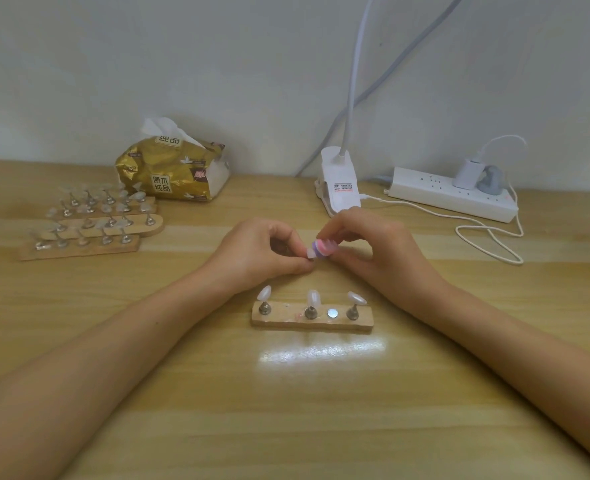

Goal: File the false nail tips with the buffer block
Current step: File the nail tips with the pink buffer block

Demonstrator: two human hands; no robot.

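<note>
Wood-grain table against a pale wall; left fingers pinch nail tip, right fingers seemingly buffer block.

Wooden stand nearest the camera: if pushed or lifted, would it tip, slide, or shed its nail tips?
Probably slides rather than tips: the wooden stand is a low, flat strip lying on the table. Likely light, being thin wood. Its three nail tips perch on narrow metal holders beside a bare disc, so holders may detach if jolted.
</note>
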